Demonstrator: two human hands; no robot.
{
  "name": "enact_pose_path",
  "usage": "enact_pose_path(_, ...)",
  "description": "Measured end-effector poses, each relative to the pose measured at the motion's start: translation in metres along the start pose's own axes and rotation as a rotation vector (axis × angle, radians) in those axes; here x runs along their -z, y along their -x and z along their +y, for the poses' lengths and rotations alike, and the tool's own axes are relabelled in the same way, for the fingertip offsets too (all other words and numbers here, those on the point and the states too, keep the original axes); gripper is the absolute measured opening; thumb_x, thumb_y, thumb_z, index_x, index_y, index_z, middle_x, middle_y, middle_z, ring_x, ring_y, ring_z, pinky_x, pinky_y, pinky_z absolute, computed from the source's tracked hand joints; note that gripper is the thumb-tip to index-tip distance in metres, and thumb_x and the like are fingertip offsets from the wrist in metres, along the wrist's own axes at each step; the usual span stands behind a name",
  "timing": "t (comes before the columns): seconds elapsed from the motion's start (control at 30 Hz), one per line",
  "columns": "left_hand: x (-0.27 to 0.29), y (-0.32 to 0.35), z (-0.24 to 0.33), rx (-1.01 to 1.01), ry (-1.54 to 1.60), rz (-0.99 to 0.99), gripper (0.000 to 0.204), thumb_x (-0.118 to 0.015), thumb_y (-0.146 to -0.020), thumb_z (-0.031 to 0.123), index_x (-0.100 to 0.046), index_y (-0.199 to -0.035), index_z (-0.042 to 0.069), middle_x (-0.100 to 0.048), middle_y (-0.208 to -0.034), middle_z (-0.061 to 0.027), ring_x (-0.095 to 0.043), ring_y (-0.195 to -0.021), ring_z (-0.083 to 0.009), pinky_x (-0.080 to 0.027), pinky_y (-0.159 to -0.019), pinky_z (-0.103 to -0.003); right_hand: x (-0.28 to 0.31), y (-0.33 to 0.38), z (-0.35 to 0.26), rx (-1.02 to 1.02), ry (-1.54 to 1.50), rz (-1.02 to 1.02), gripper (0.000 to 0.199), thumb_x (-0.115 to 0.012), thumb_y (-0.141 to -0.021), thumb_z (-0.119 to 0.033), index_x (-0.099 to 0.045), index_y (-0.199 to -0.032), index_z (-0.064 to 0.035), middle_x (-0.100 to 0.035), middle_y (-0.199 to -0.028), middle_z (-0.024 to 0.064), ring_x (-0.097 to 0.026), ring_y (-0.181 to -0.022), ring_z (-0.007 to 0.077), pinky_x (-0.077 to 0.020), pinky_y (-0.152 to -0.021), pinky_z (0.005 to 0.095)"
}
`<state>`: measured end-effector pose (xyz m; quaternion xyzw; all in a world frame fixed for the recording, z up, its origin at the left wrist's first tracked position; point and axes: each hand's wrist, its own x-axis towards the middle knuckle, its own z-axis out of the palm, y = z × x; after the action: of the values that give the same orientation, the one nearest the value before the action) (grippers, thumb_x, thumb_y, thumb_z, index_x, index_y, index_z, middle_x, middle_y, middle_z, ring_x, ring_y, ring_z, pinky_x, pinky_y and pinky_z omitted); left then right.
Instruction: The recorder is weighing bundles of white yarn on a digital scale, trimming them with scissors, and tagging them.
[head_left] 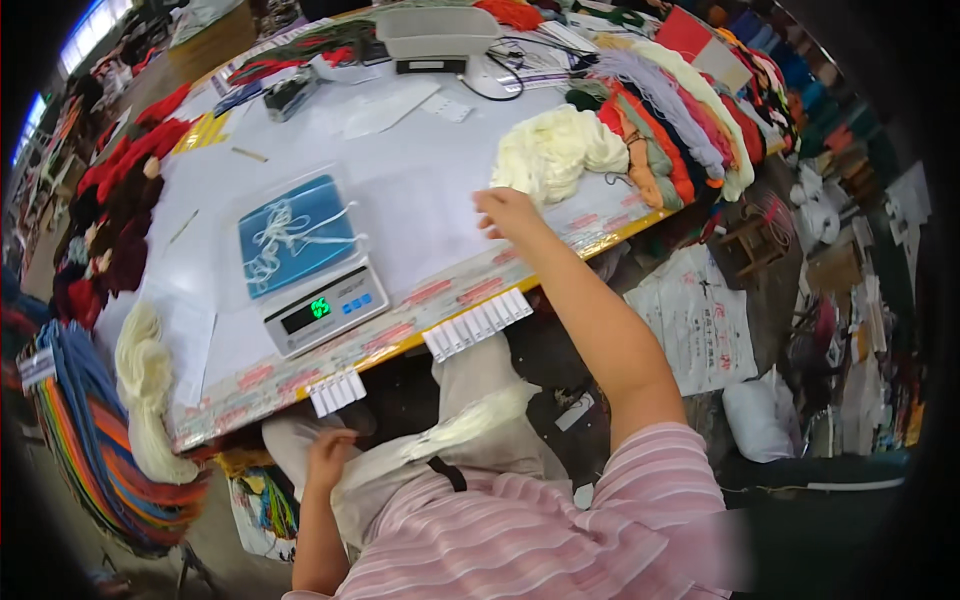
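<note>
My right hand (508,214) reaches over the table's front part, just beside a loose pile of cream yarn (552,152). Its fingers are bent and a little apart, and nothing shows between them. Low by my lap, my left hand (328,456) has its fingers curled closed; whatever may be in them is hidden. A bundle of cream yarn (485,415) lies across my lap, close to that hand. On the table a digital scale (345,298) with a lit green display carries a blue tray (325,200), and a small tangle of white yarn (280,235) rests in it.
Many coloured yarn skeins (655,140) lie along the table's right end. A cream skein (145,385) and multicoloured hanks (115,450) hang at the left edge. Farther back stands a second scale with a clear tray (437,35). Paper tag strips (478,326) hang from the front edge.
</note>
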<state>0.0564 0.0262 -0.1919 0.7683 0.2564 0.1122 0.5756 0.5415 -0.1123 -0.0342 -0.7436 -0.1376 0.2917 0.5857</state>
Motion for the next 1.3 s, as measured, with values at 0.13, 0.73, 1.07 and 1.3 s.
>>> enact_pose_path(0.13,-0.097,-0.084,0.007,-0.055,-0.143,-0.312,0.036,-0.055,-0.091,0.010,-0.049,-0.125,0.001,-0.054,-0.112,-0.0153,-0.057,-0.105,-0.0223,-0.046,-0.088,-0.031,0.129,-0.056,0.081,0.255,0.299,0.581,0.050,-0.067,-0.077,-0.030,-0.054,-0.117,-0.0037,-0.062,-0.095,0.0141,-0.061,-0.087,0.0295,-0.0494,-0.075,0.0360)
enact_pose_path(0.73,-0.219,-0.195,-0.020,-0.258,-0.544,-0.259,0.039,-0.050,-0.092,0.021,-0.048,-0.128,0.007,-0.050,-0.127,-0.0186,-0.045,-0.120,-0.0323,-0.035,-0.101,-0.040,0.092,-0.107,0.038,0.747,0.827,0.381,0.039,-0.064,-0.069,-0.013,-0.063,-0.108,-0.0129,-0.056,-0.105,0.0102,-0.050,-0.102,0.0326,-0.0425,-0.091,0.0384)
enact_pose_path(1.07,-0.191,-0.155,-0.001,-0.057,-0.456,-0.234,0.033,-0.054,-0.090,0.016,-0.053,-0.122,0.007,-0.056,-0.118,-0.0160,-0.052,-0.111,-0.0287,-0.041,-0.095,-0.037,0.250,-0.181,0.034,0.529,0.989,0.829,0.018,-0.058,-0.082,-0.019,-0.065,-0.085,-0.0029,-0.065,-0.093,0.0184,-0.061,-0.084,0.0377,-0.0488,-0.074,0.0455)
enact_pose_path(1.3,-0.049,0.026,0.035,0.560,0.034,-0.094,0.015,-0.058,-0.087,0.010,-0.062,-0.100,0.006,-0.061,-0.085,-0.0030,-0.056,-0.077,-0.0106,-0.048,-0.072,-0.027,0.198,-0.211,0.044,0.337,1.346,0.329,0.023,-0.055,-0.077,-0.021,-0.067,-0.075,-0.0006,-0.065,-0.087,0.0241,-0.065,-0.087,0.0371,-0.0512,-0.074,0.0474)
